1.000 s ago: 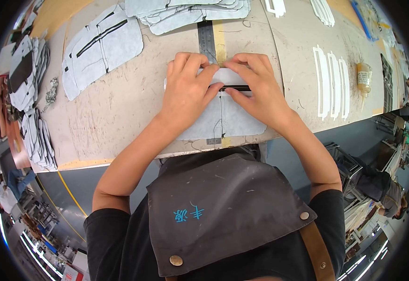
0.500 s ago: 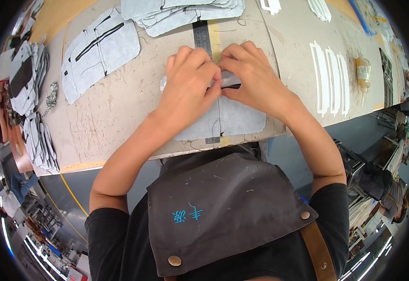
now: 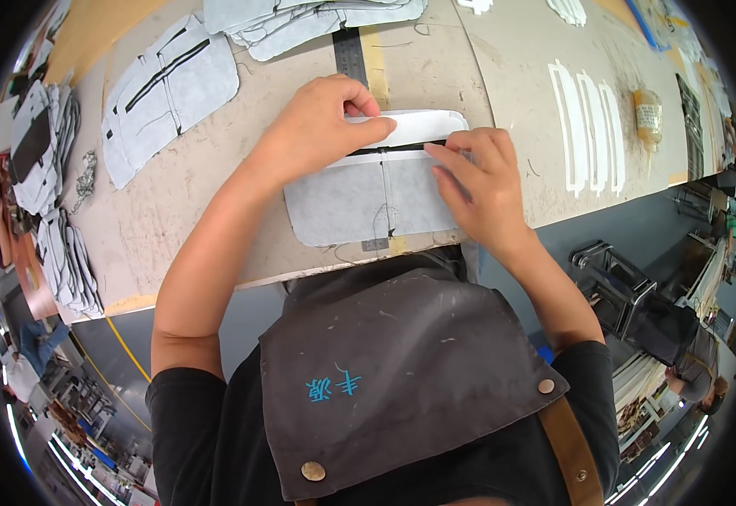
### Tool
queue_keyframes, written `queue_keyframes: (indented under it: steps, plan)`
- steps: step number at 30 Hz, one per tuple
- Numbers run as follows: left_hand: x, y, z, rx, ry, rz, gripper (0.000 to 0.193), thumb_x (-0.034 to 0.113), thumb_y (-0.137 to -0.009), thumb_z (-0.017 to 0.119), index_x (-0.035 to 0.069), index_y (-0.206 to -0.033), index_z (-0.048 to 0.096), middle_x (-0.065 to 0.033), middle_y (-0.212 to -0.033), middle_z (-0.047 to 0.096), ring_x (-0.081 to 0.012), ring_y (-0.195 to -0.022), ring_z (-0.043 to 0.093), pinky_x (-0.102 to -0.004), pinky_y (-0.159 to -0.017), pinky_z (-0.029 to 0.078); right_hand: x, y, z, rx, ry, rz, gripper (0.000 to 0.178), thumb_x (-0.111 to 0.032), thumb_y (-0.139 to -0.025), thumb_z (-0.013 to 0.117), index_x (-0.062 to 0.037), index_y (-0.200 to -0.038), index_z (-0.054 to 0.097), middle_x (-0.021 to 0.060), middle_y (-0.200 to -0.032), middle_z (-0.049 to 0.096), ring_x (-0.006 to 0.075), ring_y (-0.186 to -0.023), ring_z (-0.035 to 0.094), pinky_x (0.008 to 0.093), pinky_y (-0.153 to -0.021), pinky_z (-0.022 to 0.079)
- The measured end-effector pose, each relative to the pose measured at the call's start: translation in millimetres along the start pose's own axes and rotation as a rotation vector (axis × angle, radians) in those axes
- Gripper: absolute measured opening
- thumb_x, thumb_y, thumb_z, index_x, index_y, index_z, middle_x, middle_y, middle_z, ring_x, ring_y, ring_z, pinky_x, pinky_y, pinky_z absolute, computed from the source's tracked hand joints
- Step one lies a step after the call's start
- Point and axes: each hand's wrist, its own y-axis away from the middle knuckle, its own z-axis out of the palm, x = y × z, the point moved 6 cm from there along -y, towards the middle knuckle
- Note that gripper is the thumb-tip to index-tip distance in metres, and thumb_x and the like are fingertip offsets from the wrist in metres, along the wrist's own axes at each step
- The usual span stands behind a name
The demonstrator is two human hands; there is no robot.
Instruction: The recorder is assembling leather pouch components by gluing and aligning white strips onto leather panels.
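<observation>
Grey panel [image 3: 334, 202] lies flat — left hand [image 3: 317, 126] arched, right hand [image 3: 490, 185] half-curled

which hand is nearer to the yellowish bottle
Right: the right hand is left of the yellowish bottle, over the pale panel's right side; the left hand is farther left.

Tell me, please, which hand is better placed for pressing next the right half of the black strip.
Likely the right hand: it touches, or nearly touches, that half of the black strip. The left hand is over the white flap, farther left.
</observation>
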Motion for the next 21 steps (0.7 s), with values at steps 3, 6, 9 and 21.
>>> queue_keyframes:
  steps: [3, 6, 9, 21]
  plan:
    - [-4.3, -3.4, 0.5, 0.027, -0.020, -0.042, 0.026, 0.024, -0.080, 0.074, 0.002, -0.077, 0.062, 0.0015, -0.071, 0.056, -0.0082, -0.066, 0.047, -0.0246, -0.059, 0.040, -4.9, 3.6, 9.1, -0.015, 0.046, -0.009, 0.029, -0.005, -0.071, 0.071, -0.0042, -0.100, 0.068, 0.0044, -0.098, 0.057, 0.0255, -0.093, 0.052, 0.0370, -0.079, 0.043]
    - [-2.3, -4.0, 0.0, 0.109, -0.062, -0.031, 0.028, 0.026, -0.079, 0.075, 0.002, -0.073, 0.062, 0.0013, -0.068, 0.053, -0.0080, -0.063, 0.045, -0.0246, -0.056, 0.038, -6.0, 6.2, 11.5, -0.010, 0.087, -0.015, 0.029, -0.006, -0.072, 0.070, -0.0036, -0.101, 0.068, 0.0042, -0.098, 0.056, 0.0251, -0.094, 0.052, 0.0371, -0.079, 0.042]
    - [-3.3, -5.1, -0.2, 0.169, -0.143, 0.028, 0.028, 0.025, -0.079, 0.075, 0.001, -0.072, 0.062, -0.0012, -0.067, 0.053, -0.0097, -0.062, 0.045, -0.0258, -0.056, 0.039, -8.5, 4.7, 10.0, -0.028, 0.081, 0.013, 0.032, -0.001, -0.071, 0.070, -0.0030, -0.104, 0.069, 0.0071, -0.099, 0.058, 0.0275, -0.095, 0.052, 0.0380, -0.081, 0.044]
    - [-0.1, -7.8, 3.2, 0.221, -0.246, 0.082, 0.029, 0.026, -0.077, 0.075, 0.000, -0.072, 0.063, -0.0080, -0.073, 0.057, -0.0174, -0.067, 0.050, -0.0311, -0.061, 0.043, -7.9, 8.5, 13.1, -0.025, 0.148, -0.022, 0.031, -0.010, -0.074, 0.070, -0.0044, -0.105, 0.066, 0.0039, -0.115, 0.057, 0.0262, -0.103, 0.050, 0.0389, -0.085, 0.041]
